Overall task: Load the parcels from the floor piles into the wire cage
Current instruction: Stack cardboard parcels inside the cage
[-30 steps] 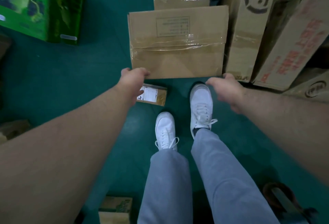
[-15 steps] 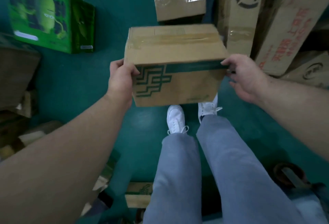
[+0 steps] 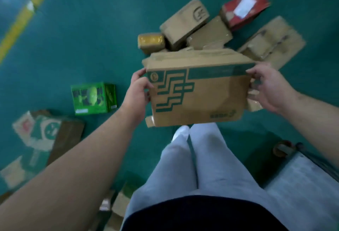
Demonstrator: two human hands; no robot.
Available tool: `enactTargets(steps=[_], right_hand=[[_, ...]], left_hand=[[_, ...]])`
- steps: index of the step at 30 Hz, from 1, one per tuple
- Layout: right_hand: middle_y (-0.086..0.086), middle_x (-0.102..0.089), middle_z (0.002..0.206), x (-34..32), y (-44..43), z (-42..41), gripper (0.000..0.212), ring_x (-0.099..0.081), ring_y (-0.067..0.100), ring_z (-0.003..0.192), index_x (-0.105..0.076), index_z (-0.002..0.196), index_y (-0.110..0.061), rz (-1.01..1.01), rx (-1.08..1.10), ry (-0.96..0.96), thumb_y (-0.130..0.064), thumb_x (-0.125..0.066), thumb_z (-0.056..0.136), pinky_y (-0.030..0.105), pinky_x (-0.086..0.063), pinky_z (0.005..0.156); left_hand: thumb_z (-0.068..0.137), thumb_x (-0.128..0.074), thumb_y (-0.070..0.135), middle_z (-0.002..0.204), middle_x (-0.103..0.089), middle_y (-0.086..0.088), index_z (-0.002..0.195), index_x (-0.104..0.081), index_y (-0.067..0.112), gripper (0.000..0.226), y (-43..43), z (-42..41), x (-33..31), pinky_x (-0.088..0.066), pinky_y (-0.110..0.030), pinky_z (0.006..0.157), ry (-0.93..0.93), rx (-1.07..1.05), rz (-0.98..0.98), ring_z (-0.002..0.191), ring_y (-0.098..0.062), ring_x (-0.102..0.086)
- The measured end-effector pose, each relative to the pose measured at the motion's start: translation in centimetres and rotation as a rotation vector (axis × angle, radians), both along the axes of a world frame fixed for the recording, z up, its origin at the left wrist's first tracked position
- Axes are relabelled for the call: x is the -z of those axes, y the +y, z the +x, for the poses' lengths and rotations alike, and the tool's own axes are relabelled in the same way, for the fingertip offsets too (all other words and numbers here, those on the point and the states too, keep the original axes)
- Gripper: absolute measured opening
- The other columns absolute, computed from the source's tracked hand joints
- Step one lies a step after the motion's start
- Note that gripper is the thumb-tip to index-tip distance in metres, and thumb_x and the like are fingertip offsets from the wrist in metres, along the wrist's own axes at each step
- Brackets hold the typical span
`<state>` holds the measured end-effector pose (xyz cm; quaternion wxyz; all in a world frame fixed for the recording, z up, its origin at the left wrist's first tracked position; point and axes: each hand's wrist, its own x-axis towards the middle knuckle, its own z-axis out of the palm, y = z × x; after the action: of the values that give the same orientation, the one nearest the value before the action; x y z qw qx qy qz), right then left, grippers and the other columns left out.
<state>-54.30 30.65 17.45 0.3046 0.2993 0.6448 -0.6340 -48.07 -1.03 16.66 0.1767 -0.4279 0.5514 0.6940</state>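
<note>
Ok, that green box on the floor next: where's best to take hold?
With the carton loaded, probably its left and right side walls, coming from above: the green box stands alone on the floor, both sides free, nothing leaning on it.

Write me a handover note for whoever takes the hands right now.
Left hand and right hand: each grips one end of the green-printed carton, held clear of the floor.
Done: this carton is picked up.
Left: put it in the cage, not clearly in view; the grey metal platform at lower right may be its base. Then the brown parcels, red parcel and green box on the floor.
</note>
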Motion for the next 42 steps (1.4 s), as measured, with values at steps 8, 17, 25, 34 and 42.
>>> enactTargets(steps=[8, 17, 25, 34, 42], right_hand=[[-0.013, -0.060, 0.118, -12.0, 12.9, 18.3, 0.034, -0.055, 0.017, 0.113, -0.055, 0.130, -0.040, 0.232, 0.530, 0.022, -0.047, -0.051, 0.098, 0.050, -0.044, 0.098], [-0.001, -0.073, 0.093, -16.7, 16.8, 50.2, 0.050, -0.068, 0.017, 0.084, -0.071, 0.105, -0.023, 0.229, 1.190, -0.169, -0.067, -0.052, 0.090, 0.030, -0.051, 0.073], [0.000, -0.066, 0.097, -19.4, 16.5, 78.2, 0.048, -0.060, 0.016, 0.084, -0.061, 0.119, -0.025, 0.143, 1.885, -0.053, -0.063, -0.038, 0.100, 0.032, -0.043, 0.060], [0.007, -0.074, 0.097, -17.5, 15.3, 102.9, 0.064, -0.068, 0.025, 0.090, -0.069, 0.109, -0.023, 0.058, 2.511, 0.134, -0.075, -0.033, 0.095, 0.040, -0.051, 0.083], [-0.004, -0.079, 0.091, -17.9, 16.6, 107.4, 0.048, -0.076, 0.011, 0.077, -0.068, 0.113, -0.033, 0.055, 2.301, 0.103, -0.065, -0.035, 0.099, 0.033, -0.055, 0.066]], left_hand=[[0.052, -0.048, 0.018, 0.081, -0.045, -0.007, 0.103, -0.063, 0.011, 0.054, 12.5, -0.1, -10.2, -0.030, -0.031, 0.060, 0.011, 0.743, 0.122, 0.072, -0.024, -0.037], [0.039, -0.049, 0.019, 0.060, -0.050, 0.000, 0.050, -0.054, 0.019, 0.012, 35.7, 14.6, -15.4, -0.032, -0.031, 0.062, -0.043, 1.456, 0.125, 0.063, -0.024, -0.044], [0.058, -0.044, 0.013, 0.069, -0.049, -0.001, 0.078, -0.052, 0.019, 0.023, 53.7, 42.0, -20.6, -0.037, -0.024, 0.051, 0.094, 2.084, 0.277, 0.053, -0.016, -0.047], [0.099, -0.023, 0.073, 0.123, -0.066, -0.008, 0.139, -0.049, 0.035, 0.061, 63.9, 64.2, -18.9, -0.036, -0.052, 0.100, 0.116, 2.080, 0.208, 0.111, -0.030, -0.059], [0.082, -0.059, 0.079, 0.121, -0.075, 0.002, 0.132, -0.063, 0.035, 0.067, 64.9, 74.0, -15.6, -0.055, -0.054, 0.099, -0.053, 2.483, 0.060, 0.112, -0.023, -0.071]])
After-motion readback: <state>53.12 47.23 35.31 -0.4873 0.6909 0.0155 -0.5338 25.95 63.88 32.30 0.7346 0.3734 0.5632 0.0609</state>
